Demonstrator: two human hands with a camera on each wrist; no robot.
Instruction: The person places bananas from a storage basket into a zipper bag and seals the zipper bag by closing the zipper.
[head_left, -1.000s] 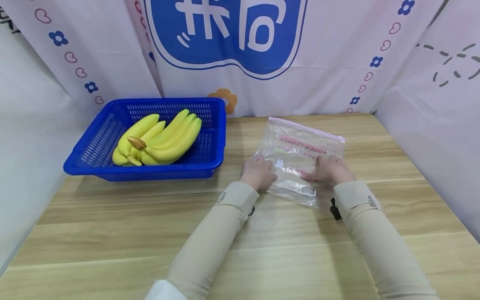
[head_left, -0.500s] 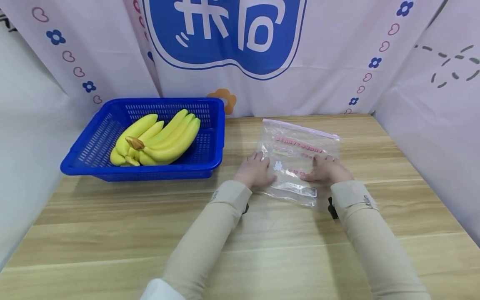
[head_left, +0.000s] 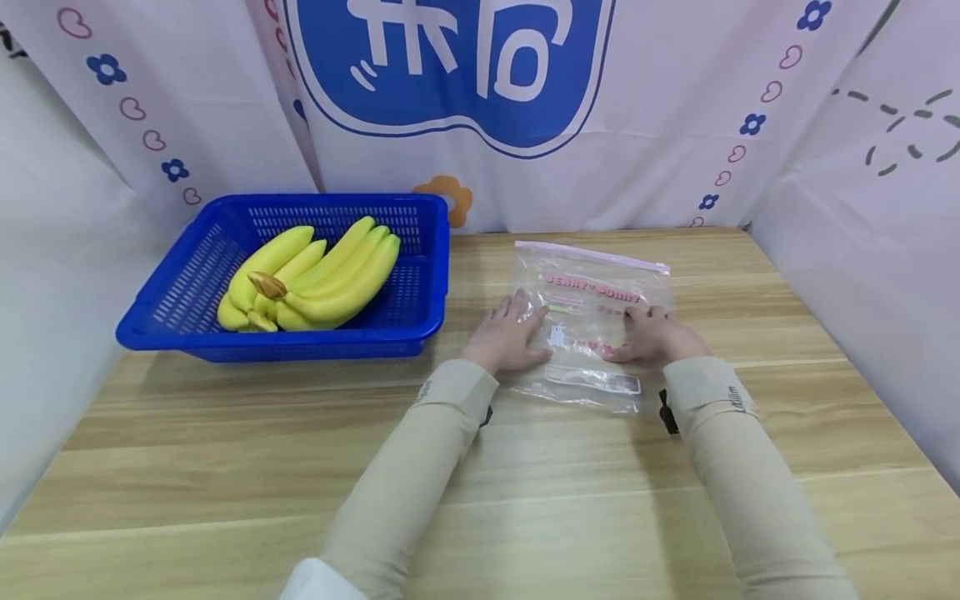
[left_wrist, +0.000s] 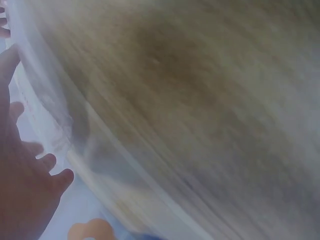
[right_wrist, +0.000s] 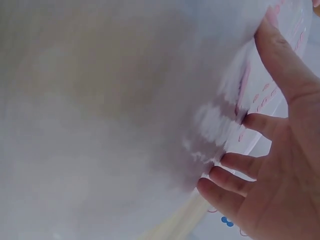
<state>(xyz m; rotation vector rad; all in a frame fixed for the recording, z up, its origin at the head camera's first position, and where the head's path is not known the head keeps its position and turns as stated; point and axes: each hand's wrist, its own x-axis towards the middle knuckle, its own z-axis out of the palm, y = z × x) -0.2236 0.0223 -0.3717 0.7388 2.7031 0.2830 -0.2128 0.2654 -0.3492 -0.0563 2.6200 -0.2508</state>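
Note:
A clear plastic zipper bag with pink lettering and a pale pink zip edge lies flat on the wooden table. My left hand rests on its left side, fingers spread and pointing away from me. On the right side my right hand touches the bag with its fingertips and thumb. The left wrist view has the left hand at its edge, fingers apart. In the right wrist view the right hand has its fingertips against the bag's shiny film, and nothing is gripped.
To the left stands a blue plastic basket holding yellow bananas. A white printed cloth hangs behind the table, and white cloth also closes off both sides.
The bag has turned a little, its zip edge shifting left and lying more level. My left hand has slid slightly left and spread its fingers; the right hand has barely moved.

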